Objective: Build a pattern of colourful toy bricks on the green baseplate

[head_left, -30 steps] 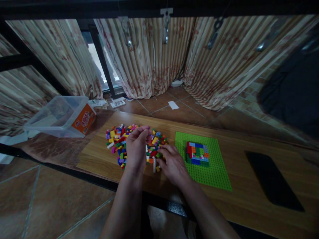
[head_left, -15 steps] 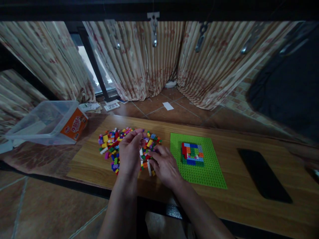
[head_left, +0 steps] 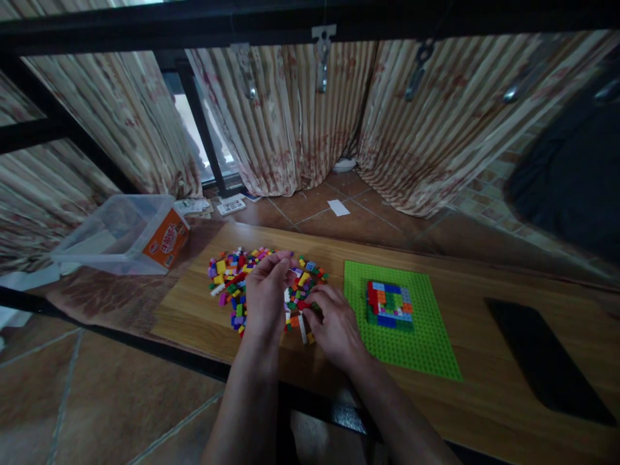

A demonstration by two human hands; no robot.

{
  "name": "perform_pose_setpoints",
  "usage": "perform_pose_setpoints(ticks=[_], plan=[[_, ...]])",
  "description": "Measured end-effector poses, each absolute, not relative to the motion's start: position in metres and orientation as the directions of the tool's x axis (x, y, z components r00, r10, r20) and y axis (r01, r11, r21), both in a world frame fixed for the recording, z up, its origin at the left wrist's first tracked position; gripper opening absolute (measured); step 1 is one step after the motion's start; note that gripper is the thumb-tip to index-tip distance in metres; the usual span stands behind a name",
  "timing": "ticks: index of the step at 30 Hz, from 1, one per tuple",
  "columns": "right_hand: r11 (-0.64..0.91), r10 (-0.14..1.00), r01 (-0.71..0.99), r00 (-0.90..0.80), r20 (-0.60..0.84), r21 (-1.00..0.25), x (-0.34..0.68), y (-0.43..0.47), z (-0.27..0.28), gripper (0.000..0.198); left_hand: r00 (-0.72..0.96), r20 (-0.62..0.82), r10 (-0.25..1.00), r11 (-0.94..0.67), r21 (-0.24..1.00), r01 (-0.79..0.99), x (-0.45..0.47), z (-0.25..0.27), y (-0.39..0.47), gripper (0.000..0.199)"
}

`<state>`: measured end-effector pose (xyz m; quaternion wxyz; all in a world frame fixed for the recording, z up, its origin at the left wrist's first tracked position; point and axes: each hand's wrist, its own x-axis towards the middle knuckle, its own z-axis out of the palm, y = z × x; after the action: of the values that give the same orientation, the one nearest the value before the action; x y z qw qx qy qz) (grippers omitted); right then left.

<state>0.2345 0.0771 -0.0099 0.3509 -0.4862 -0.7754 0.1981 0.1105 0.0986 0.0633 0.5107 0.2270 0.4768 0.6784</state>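
Loose toy building bricks (head_left: 239,309) in many colours lie in a pile on the wooden board. Over the pile, my left hand (head_left: 265,294) is closed, thumb and fingertips pinched together; what they hold, if anything, is too small to make out. My right hand (head_left: 336,326) reaches into the pile's right side, its fingers curled in a pinch at a small red brick (head_left: 303,304). A long white brick (head_left: 303,329) lies just below those fingertips. To the right, a low square build of coloured bricks (head_left: 387,320) sits on a green studded baseplate (head_left: 431,345).
A clear plastic bin (head_left: 111,252) with an orange label stands at the left. A flat black object (head_left: 547,355) lies on the wooden board (head_left: 194,342) at the right. Metal clips (head_left: 323,61) hang from a dark bar above. Papers (head_left: 231,205) lie on the floor beyond.
The camera view has turned left, so everything appears shifted right. My left hand keeps its pinch over the pile. The right fingers have closed a little at the red brick.
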Motion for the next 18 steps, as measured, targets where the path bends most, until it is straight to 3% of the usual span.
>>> perform_pose_setpoints(ticks=[10,18], plan=[[0.461,0.887,0.625,-0.320,0.332,-0.630,0.245,0.081,-0.005,0.016,-0.409,-0.156,0.899,-0.064,0.877,-0.476,0.102,0.062,0.099,0.022],[0.471,0.882,0.615,-0.325,0.341,-0.633,0.252,0.080,0.000,0.016,-0.572,-0.104,0.813,-0.207,0.867,-0.453,0.077,0.062,0.102,0.018]])
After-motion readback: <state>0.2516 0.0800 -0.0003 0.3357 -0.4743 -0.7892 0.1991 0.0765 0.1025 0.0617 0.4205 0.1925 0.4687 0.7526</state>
